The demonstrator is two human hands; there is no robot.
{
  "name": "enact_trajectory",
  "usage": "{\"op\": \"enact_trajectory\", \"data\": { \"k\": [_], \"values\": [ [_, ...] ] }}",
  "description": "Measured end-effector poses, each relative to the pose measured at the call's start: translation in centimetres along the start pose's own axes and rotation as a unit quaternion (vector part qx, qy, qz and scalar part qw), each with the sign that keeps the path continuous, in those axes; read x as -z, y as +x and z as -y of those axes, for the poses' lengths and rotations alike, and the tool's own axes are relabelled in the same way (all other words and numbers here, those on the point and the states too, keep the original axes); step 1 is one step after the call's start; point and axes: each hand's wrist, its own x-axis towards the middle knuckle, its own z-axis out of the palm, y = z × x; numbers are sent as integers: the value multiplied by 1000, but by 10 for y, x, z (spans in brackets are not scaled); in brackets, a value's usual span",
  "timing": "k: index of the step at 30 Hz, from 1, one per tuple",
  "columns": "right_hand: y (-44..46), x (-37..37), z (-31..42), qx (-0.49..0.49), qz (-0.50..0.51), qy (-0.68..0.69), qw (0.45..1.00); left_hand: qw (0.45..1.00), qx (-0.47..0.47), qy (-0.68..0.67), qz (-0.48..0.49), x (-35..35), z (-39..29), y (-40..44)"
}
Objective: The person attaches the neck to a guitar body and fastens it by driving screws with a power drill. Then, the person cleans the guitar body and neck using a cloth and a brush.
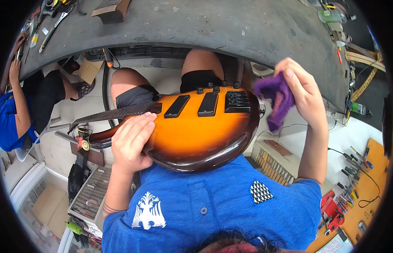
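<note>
A sunburst electric bass guitar [186,141] lies across my lap, its neck [116,114] pointing left. Two black pickups [208,104], a black bridge [237,102] and several dark knobs sit on its face. My left hand [133,141] grips the body's edge near the neck joint, fingers on top and thumb at the side. Off the body's right end, my right hand [298,86] is raised and closed around a crumpled purple cloth [281,101]. The cloth hangs beside the bridge end, seemingly apart from the guitar.
A dark workbench [196,29] curves ahead, with a wooden block [111,10] and tools on it. At left sits another person in a blue shirt [13,126]. A box of files [274,162] and a tool board [357,189] are at right; a drawer of tools [93,189] stands at lower left.
</note>
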Motion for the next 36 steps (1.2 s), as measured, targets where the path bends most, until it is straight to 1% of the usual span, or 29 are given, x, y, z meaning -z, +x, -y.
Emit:
{"op": "enact_trajectory", "data": {
  "k": [2,3,5,6,7,8,11,12,13,15,18,19,21,22,23,25,26,27,29,30,32,33,34,36],
  "values": [
    [18,-23,-4,72,-28,3,997,1000,0,2,1,1,-3,-2],
    [26,-33,-7,86,13,22,996,1000,-1,3,1,1,-3,-2],
    [41,-51,-13,33,154,73,985,1000,-1,1,-2,2,-3,-4],
    [50,-56,-11,3,247,20,969,1000,0,1,-4,3,-3,-5],
    [57,-61,-8,-25,337,-34,940,1000,0,4,-2,4,-3,-6],
    [62,-67,-3,0,324,-40,945,1000,1,6,0,4,-3,-6],
    [65,-69,23,88,354,-63,929,1000,6,9,3,6,-5,-8],
    [63,-75,28,170,336,-60,925,1000,8,9,4,7,-5,-9],
    [60,-76,41,196,332,-86,919,1000,5,6,3,7,-5,-10],
    [64,-74,52,200,389,28,899,1000,0,1,4,8,-4,-13],
    [74,-73,65,167,360,197,897,1000,4,0,11,9,-7,-12],
    [78,-73,64,196,289,37,936,1000,5,1,11,8,-7,-13],
    [92,-83,45,196,145,-100,965,1000,2,5,8,7,-5,-12],
    [93,-85,37,105,178,-65,976,1000,6,5,8,7,-4,-11],
    [93,-84,26,62,264,-79,959,1000,12,5,7,7,-3,-9],
    [83,-97,22,129,292,-115,941,1000,19,6,5,9,-2,-7],
    [82,-96,28,125,296,-96,942,1000,20,7,5,10,-2,-5],
    [86,-91,34,123,350,-26,928,1000,20,6,6,10,-1,-3],
    [99,-77,39,117,446,114,880,1000,17,12,3,9,-1,-2],
    [102,-75,31,64,467,238,849,1000,14,16,0,8,-1,-1],
    [112,-79,18,-3,351,271,896,1000,18,7,-6,8,-1,3],
    [117,-83,16,-50,262,255,929,1000,21,1,-9,8,-1,3],
    [124,-83,9,-76,199,207,955,1000,19,3,-9,8,0,4],
    [120,-75,14,-79,178,138,971,1000,15,3,-9,7,2,4]
  ]
}}
